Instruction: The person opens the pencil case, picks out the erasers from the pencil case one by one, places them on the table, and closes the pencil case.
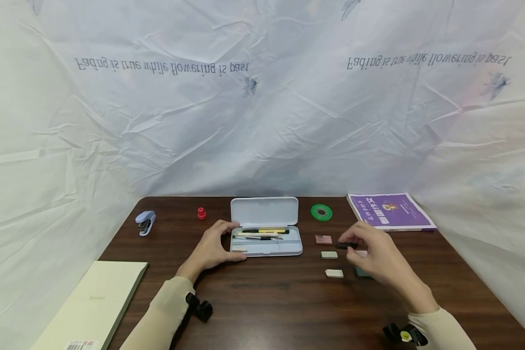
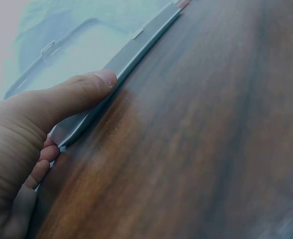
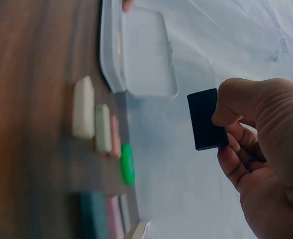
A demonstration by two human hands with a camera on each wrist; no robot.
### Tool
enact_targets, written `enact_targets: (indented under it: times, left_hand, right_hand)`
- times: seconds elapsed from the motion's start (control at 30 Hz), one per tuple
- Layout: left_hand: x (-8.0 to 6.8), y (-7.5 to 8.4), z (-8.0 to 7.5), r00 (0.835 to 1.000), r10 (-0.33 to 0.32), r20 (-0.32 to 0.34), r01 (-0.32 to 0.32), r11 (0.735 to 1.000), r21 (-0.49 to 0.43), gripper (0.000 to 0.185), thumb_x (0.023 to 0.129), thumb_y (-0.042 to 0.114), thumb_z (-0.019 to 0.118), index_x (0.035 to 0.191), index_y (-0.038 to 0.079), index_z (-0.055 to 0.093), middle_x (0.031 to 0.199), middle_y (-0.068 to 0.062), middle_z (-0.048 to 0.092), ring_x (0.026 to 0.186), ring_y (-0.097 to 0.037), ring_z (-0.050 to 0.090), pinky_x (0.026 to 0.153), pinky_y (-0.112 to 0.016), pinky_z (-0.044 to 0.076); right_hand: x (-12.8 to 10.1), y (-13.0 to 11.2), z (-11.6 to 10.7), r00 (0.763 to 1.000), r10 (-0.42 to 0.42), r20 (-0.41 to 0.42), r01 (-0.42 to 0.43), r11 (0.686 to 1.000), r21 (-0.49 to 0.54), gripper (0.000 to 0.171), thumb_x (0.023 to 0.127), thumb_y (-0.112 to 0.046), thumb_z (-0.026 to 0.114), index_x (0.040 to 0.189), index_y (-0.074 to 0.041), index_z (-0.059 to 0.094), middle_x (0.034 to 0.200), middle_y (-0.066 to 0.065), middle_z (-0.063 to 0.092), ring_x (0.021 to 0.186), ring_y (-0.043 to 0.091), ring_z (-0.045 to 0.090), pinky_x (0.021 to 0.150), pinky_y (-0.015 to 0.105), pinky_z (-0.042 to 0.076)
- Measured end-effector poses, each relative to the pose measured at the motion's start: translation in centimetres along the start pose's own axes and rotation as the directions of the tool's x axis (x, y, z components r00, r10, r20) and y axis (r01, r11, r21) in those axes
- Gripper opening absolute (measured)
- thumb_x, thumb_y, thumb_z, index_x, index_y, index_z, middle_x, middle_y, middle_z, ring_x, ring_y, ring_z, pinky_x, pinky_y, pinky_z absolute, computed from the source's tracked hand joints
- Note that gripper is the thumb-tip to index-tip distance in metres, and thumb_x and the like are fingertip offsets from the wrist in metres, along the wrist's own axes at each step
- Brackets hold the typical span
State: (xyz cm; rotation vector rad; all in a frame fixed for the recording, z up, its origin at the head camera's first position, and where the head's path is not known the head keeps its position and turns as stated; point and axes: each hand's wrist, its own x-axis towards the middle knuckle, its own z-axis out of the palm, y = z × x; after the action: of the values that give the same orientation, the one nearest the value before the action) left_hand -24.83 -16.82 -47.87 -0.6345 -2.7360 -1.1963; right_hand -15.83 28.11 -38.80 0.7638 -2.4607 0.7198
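My right hand (image 1: 376,253) pinches a black eraser (image 3: 206,119) between thumb and fingers, raised above the table. A white pencil case (image 1: 290,248) lies with its lid up in the middle. Several pens (image 1: 262,235) are in its back section, and a small pale block (image 1: 239,249) sits at the front left. My left hand (image 1: 212,248) grips the case's left end, thumb along the front edge. Right of the case lie a reddish eraser (image 1: 323,239), a pale green eraser (image 1: 329,254) and a white eraser (image 1: 334,273). Beneath my right hand, a dark green eraser (image 3: 92,215) and a pink eraser (image 3: 114,216) are partly hidden.
A green tape roll (image 1: 321,212) and a purple book (image 1: 391,211) lie at the back right. At the back left are a blue stapler (image 1: 145,222) and a small red object (image 1: 201,213). A cream notebook (image 1: 94,301) lies at the left edge. White cloth (image 1: 262,121) hangs behind.
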Motion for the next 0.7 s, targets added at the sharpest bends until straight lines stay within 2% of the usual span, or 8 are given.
enact_targets:
  times: [0.17, 0.4, 0.57, 0.7]
  left_hand:
    - [0.0, 0.1, 0.0, 1.0, -0.003, -0.001, 0.003, 1.0, -0.003, 0.095, 0.073, 0.053, 0.105, 0.153, 0.019, 0.066, 0.142, -0.003, 0.065, 0.127, -0.026, 0.062, 0.112, -0.055, 0.052]
    - [0.0, 0.0, 0.0, 1.0, -0.006, 0.002, 0.006, 1.0, 0.007, 0.095, 0.074, 0.054, 0.104, 0.154, 0.02, 0.066, 0.143, -0.002, 0.064, 0.128, -0.026, 0.061, 0.113, -0.055, 0.052]
    - [0.0, -0.1, 0.0, 1.0, -0.002, 0.007, 0.002, 1.0, 0.014, 0.095, 0.074, 0.054, 0.104, 0.155, 0.02, 0.065, 0.144, -0.003, 0.064, 0.128, -0.026, 0.061, 0.112, -0.055, 0.052]
    - [0.0, 0.0, 0.0, 1.0, -0.003, 0.008, 0.003, 1.0, 0.019, 0.095, 0.075, 0.055, 0.104, 0.155, 0.02, 0.065, 0.144, -0.003, 0.064, 0.129, -0.026, 0.061, 0.113, -0.055, 0.052]
  right_hand:
    - [-2.1, 0.3, -0.7, 1.0, 0.031, 0.005, -0.031, 0.999, -0.04, 0.045, 0.078, 0.013, 0.08, 0.1, -0.026, 0.075, 0.101, -0.016, 0.067, 0.083, 0.005, 0.058, 0.07, 0.022, 0.05]
    - [-5.0, 1.0, -0.9, 0.999, 0.044, -0.012, -0.044, 0.999, -0.023, 0.05, 0.071, 0.014, 0.085, 0.098, -0.026, 0.074, 0.1, -0.018, 0.067, 0.085, 0.004, 0.062, 0.077, 0.014, 0.049]
    - [-7.0, 1.5, -0.9, 0.994, 0.107, 0.012, -0.107, 0.994, -0.017, 0.055, 0.069, 0.016, 0.087, 0.096, -0.03, 0.071, 0.098, -0.019, 0.065, 0.086, 0.003, 0.06, 0.077, 0.014, 0.047]
    - [-8.2, 1.9, -0.9, 0.988, 0.149, 0.04, -0.148, 0.988, -0.035, 0.056, 0.069, 0.014, 0.09, 0.094, -0.032, 0.07, 0.097, -0.021, 0.064, 0.086, 0.002, 0.06, 0.076, 0.018, 0.05]
